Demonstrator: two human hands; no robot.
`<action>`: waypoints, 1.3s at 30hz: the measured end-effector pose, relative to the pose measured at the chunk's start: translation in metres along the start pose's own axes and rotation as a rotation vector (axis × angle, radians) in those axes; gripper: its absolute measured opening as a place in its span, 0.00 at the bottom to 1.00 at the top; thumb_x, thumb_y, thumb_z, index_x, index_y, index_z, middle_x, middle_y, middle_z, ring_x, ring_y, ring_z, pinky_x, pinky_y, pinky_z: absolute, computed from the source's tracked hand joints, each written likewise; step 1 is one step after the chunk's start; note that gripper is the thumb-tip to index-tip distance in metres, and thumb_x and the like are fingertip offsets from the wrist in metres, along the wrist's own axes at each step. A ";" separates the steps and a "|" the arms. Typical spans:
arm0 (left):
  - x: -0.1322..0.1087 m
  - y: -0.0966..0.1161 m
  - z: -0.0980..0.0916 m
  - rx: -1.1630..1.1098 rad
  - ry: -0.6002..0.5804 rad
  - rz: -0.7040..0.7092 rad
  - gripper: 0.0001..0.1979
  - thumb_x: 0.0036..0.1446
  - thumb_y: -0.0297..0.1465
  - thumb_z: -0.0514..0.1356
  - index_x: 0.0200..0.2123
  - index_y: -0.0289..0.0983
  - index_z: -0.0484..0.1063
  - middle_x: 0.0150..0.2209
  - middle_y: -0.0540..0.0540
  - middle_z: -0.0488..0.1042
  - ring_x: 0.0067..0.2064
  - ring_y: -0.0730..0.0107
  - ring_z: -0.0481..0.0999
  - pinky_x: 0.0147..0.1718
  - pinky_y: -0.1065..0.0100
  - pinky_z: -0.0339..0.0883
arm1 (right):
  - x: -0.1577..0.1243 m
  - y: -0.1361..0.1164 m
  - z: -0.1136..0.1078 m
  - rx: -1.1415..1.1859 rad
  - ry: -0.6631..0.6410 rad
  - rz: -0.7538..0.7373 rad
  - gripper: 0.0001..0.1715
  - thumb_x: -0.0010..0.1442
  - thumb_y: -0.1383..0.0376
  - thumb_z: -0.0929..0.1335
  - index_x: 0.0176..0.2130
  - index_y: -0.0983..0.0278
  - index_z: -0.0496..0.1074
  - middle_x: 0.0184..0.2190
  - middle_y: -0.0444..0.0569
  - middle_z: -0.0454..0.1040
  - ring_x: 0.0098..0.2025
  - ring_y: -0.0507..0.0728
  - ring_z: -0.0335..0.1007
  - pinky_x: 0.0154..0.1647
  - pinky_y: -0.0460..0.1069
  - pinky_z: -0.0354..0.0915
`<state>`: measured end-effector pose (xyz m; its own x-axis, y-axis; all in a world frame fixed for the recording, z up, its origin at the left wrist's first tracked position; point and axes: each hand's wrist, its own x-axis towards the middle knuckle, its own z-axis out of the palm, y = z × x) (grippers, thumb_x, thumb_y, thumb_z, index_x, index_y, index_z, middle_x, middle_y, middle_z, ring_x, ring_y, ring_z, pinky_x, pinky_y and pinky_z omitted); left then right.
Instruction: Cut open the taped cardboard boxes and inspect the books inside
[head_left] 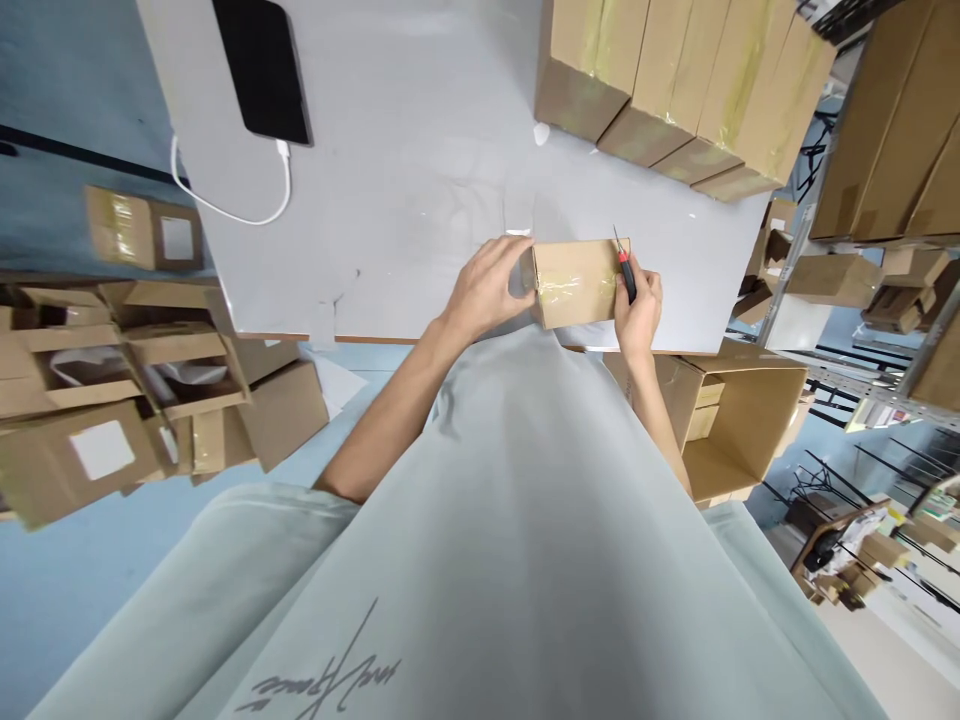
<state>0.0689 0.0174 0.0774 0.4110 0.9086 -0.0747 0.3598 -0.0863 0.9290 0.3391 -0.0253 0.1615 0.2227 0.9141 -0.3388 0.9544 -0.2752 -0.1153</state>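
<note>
A small cardboard box (577,285) with clear yellowish tape across it is held at the front edge of the white table (405,200). My left hand (491,285) grips its left end, thumb near the front corner and fingers at the back. At the box's right end is my right hand (639,305), closed around a red and black pointed tool (625,265) that looks like a craft knife. Its thin tip points up and away from me, beside the box's far right corner. The right fingers also rest against the box.
Several taped cardboard boxes (675,90) stand in a row at the table's back right. A black phone (262,70) with a white cable (255,218) lies at the back left. Opened cartons (187,370) are on the floor to the left; a large open carton (739,425) stands right.
</note>
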 end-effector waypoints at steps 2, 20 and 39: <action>0.001 -0.001 0.003 0.003 0.007 -0.004 0.37 0.64 0.42 0.71 0.73 0.45 0.70 0.73 0.40 0.74 0.74 0.36 0.72 0.76 0.37 0.67 | -0.001 -0.001 0.000 0.060 0.028 0.016 0.42 0.81 0.51 0.61 0.86 0.57 0.53 0.61 0.65 0.72 0.66 0.73 0.71 0.70 0.68 0.69; 0.000 0.001 0.001 0.004 0.030 0.030 0.35 0.66 0.42 0.69 0.73 0.46 0.69 0.71 0.40 0.75 0.70 0.40 0.75 0.73 0.42 0.71 | -0.074 -0.087 -0.046 0.332 -0.336 0.003 0.38 0.81 0.51 0.61 0.84 0.52 0.59 0.59 0.53 0.87 0.53 0.68 0.87 0.60 0.62 0.78; -0.001 -0.010 0.004 -0.198 -0.015 0.038 0.34 0.64 0.47 0.72 0.69 0.48 0.73 0.70 0.42 0.75 0.72 0.37 0.74 0.74 0.40 0.69 | -0.079 -0.148 -0.023 -0.025 -0.334 0.128 0.39 0.85 0.57 0.55 0.87 0.58 0.46 0.49 0.64 0.86 0.54 0.73 0.87 0.60 0.69 0.77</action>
<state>0.0680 0.0155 0.0664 0.4339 0.9000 -0.0425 0.1726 -0.0367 0.9843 0.1851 -0.0498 0.2266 0.2673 0.7237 -0.6362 0.9286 -0.3698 -0.0305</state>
